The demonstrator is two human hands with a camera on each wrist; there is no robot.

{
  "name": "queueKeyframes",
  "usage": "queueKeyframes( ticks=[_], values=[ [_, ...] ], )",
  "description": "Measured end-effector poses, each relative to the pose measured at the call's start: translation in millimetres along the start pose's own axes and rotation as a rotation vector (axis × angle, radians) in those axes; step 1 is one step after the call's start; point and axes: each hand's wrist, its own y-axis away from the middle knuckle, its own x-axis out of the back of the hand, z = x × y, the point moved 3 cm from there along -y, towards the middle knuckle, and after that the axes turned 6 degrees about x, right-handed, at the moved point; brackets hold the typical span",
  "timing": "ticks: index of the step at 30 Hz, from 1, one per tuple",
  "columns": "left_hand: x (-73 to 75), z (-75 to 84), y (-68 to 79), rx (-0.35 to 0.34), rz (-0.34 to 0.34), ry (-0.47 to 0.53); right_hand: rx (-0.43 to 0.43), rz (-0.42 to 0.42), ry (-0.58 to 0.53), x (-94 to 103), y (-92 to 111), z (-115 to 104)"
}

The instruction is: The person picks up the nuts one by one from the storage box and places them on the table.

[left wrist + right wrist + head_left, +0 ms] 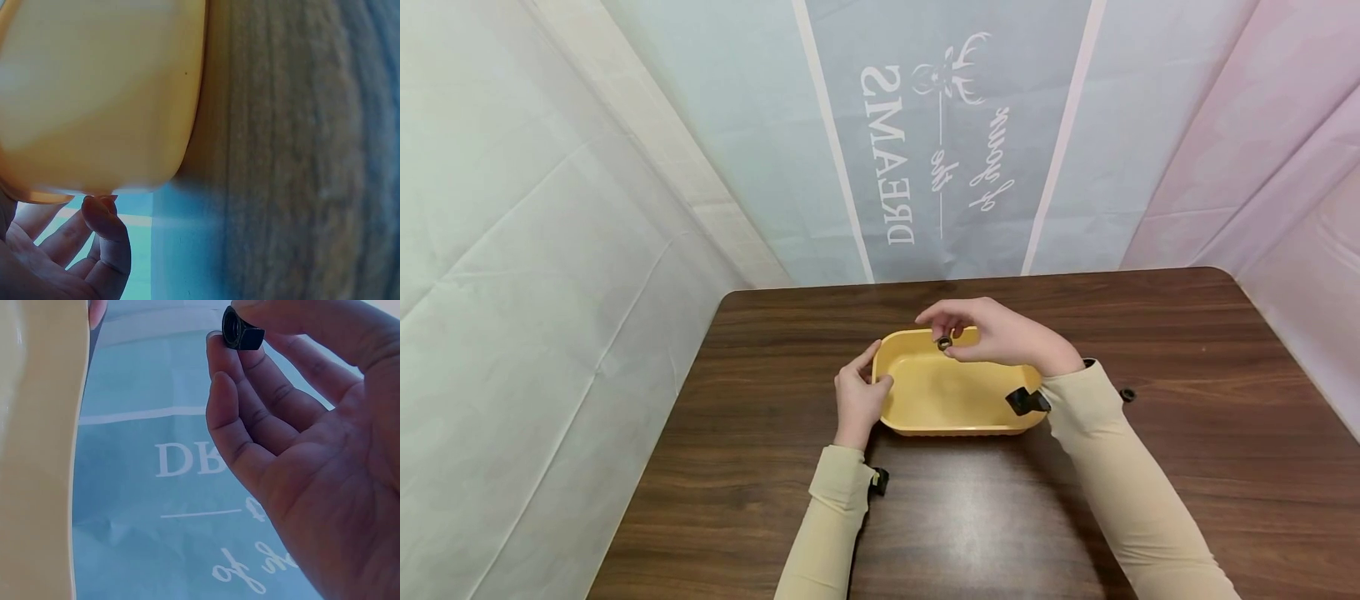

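Note:
A black hex nut is pinched between the thumb and fingers of my right hand. That hand holds it over the far part of a yellow plastic basin, with the threaded hole showing in the right wrist view. At the basin's left end, my left hand grips the rim, thumb on the inner side and fingers along the outside. In the left wrist view the curled fingers meet the end of the basin. No loose thing shows on the visible part of the basin floor.
A second small black nut lies on the dark wooden table, just right of the right sleeve. A printed fabric backdrop hangs behind the table's far edge. Both wrists carry small black camera mounts.

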Motion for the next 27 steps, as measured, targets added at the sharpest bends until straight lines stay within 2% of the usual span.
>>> queueKeyframes(
  ticks=[16,27],
  values=[
    [-0.2,0.7,1.5,0.011,-0.011,0.026,-0.043,0.033,0.039,14.7,25.2,-4.8],
    [-0.2,1.1,1.6,0.009,-0.009,0.026,-0.053,0.062,0.066,21.3,45.9,2.0]
  ],
)
